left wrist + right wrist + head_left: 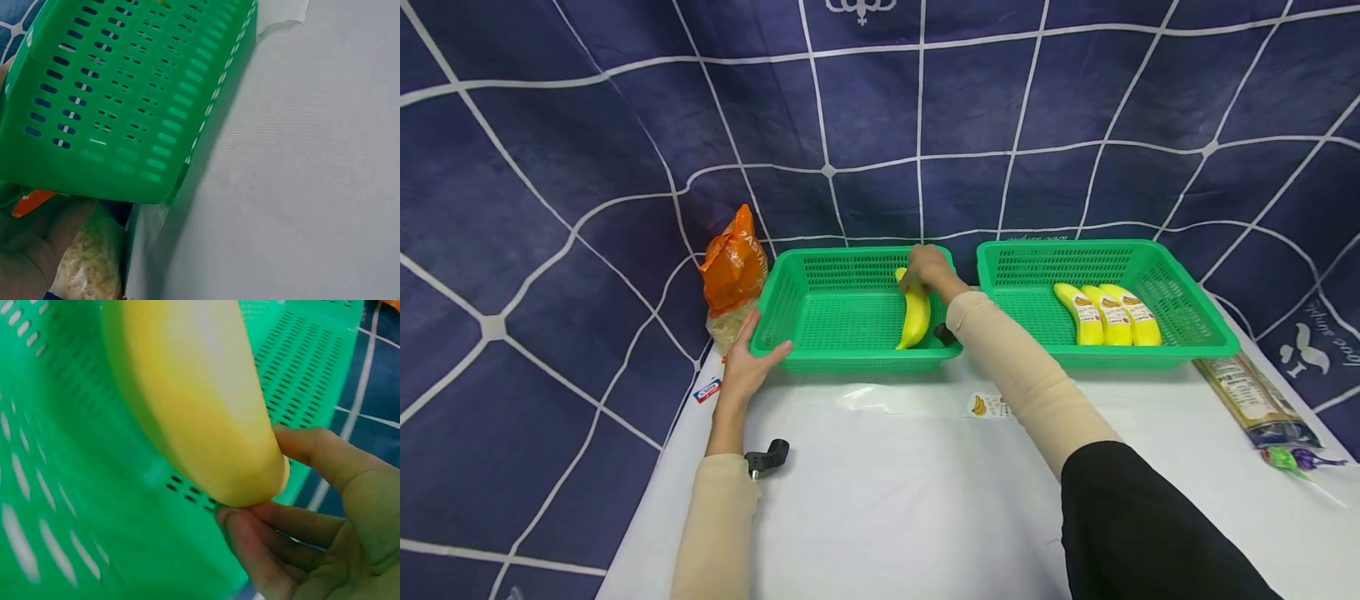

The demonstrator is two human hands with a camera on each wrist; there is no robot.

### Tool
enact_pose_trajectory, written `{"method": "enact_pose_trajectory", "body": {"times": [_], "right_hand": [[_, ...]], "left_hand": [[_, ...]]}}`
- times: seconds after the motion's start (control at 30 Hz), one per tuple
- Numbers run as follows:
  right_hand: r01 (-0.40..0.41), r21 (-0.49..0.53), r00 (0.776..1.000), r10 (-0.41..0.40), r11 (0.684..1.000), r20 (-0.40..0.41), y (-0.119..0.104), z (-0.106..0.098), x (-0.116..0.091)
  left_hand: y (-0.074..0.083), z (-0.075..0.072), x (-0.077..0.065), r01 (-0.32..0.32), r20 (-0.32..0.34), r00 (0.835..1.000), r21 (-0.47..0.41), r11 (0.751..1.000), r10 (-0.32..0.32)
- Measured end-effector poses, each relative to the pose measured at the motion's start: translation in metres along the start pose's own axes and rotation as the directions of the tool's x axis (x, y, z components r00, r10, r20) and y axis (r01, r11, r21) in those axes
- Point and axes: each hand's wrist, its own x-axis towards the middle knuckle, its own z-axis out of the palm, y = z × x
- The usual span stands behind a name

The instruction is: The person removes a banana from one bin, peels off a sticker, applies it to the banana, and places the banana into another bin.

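Observation:
A single yellow banana point(916, 318) is inside the left green basket point(850, 360), near its right end. My right hand point(925, 267) pinches the banana's far end between thumb and fingers, as the right wrist view shows close up with the banana point(200, 406). At the basket's left end, my left hand point(747, 367) lies against the outside with fingers straight and thumb spread. In the left wrist view part of the left hand point(31, 265) shows below the basket's corner, its fingertips mostly hidden.
The right green basket point(1105, 362) holds several labelled bananas point(1102, 315). An orange-topped bag point(735, 267) stands beyond my left hand. Clear film with a banana label point(988, 406) lies in front. At right are a flat packet point(1255, 400) and lollipops point(1281, 457).

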Motion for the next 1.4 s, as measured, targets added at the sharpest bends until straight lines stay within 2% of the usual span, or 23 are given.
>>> {"method": "enact_pose_trajectory", "body": {"times": [0.2,0.3,0.47,0.67,0.83,1.0,1.23,1.4], "right_hand": [[0.044,0.082,0.988,-0.031,0.996,-0.152,0.004,-0.034,-0.026],[0.061,0.089,0.978,-0.041,0.994,-0.206,0.009,-0.05,-0.043],[0.06,0.07,0.977,-0.044,0.996,-0.21,0.019,-0.068,-0.074],[0.073,0.063,0.976,-0.058,0.995,-0.211,0.039,-0.069,-0.116],[0.059,0.097,0.979,-0.039,0.993,-0.202,0.062,-0.061,-0.155],[0.045,0.158,0.986,-0.019,0.986,-0.163,0.079,-0.041,-0.192],[0.039,0.237,0.997,-0.023,0.971,-0.07,0.092,0.004,-0.233],[0.001,0.266,1.0,0.003,0.964,-0.015,0.106,0.041,-0.246]], "left_hand": [[0.001,0.006,0.002,0.003,-0.028,1.0,0.009,1.0,-0.003],[0.003,0.008,0.001,0.015,-0.035,0.999,0.029,0.999,-0.014],[0.0,0.011,-0.002,0.041,-0.054,0.998,0.027,0.999,-0.04],[-0.005,0.008,-0.006,0.057,-0.058,0.997,0.04,0.998,-0.055],[-0.004,0.004,-0.007,0.057,-0.04,0.998,0.043,0.997,-0.055],[0.002,-0.003,-0.009,0.068,-0.052,0.997,0.061,0.996,-0.065],[0.008,-0.001,-0.008,0.058,-0.034,0.998,0.075,0.995,-0.056],[0.011,0.006,-0.006,0.052,-0.038,0.998,0.053,0.997,-0.05]]}}
